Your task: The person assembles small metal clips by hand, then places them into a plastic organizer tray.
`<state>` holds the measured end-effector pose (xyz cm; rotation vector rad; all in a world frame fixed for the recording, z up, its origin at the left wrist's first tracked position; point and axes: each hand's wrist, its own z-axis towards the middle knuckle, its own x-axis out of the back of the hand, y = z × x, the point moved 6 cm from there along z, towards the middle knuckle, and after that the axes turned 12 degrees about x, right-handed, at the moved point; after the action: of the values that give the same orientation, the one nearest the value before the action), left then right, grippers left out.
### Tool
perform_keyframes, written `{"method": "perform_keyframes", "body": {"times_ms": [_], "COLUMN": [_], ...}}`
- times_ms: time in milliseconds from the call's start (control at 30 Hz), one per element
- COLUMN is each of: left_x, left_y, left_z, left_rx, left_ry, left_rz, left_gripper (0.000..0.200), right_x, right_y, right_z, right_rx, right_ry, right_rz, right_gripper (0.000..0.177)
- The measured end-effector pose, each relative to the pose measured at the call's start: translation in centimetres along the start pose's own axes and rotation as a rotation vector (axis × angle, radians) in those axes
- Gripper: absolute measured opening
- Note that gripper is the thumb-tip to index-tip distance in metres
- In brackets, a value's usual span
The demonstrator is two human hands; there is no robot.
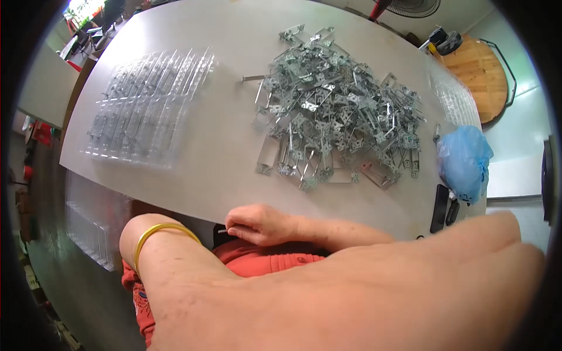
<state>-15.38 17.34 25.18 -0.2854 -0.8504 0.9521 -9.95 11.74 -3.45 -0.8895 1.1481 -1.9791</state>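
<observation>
While right hand (257, 225) pinches barely visible metal pin (223, 231), left hand (127, 237) hidden past bangle (153, 231); grip unclear.

Brackets: loose heap of stamped metal brackets (336, 111), centre-right on the white table (228, 169).
Trays: clear plastic trays (149, 105) on the table's left; another stack (93, 225) off its near-left edge.
Bag: blue plastic bag (465, 161) at the right edge.
Phone: dark phone (439, 207) just below the bag.
Fan: fan (413, 7) beyond the far side.
</observation>
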Motion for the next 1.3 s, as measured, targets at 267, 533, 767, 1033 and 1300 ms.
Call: {"method": "perform_keyframes", "body": {"times_ms": [267, 533, 767, 1033, 1300], "left_x": [0.1, 0.3, 0.1, 0.9, -1.6], "left_y": [0.0, -0.9, -1.7, -4.2, -8.6], "left_z": [-0.3, -1.2, -1.3, -3.0, -10.8], "left_rx": [-0.001, -0.001, 0.005, 0.232, 0.922], "left_ry": [0.001, -0.004, -0.011, -0.011, 0.159], "left_rz": [-0.025, 0.010, -0.057, -0.561, -1.270], "left_gripper": [0.018, 0.014, 0.010, 0.008, 0.008], "right_x": [0.0, 0.3, 0.1, 0.0, 0.4], "right_y": [0.2, 0.2, 0.0, -0.3, -0.4], "right_z": [-0.1, -0.2, -0.3, -0.3, -0.1], "right_rx": [0.019, 0.035, 0.071, 0.076, 0.117], "right_ry": [0.007, -0.016, 0.028, 0.064, 0.068], "right_rz": [0.022, -0.012, -0.004, -0.033, -0.026], "right_gripper": [0.009, 0.010, 0.011, 0.010, 0.012]}}
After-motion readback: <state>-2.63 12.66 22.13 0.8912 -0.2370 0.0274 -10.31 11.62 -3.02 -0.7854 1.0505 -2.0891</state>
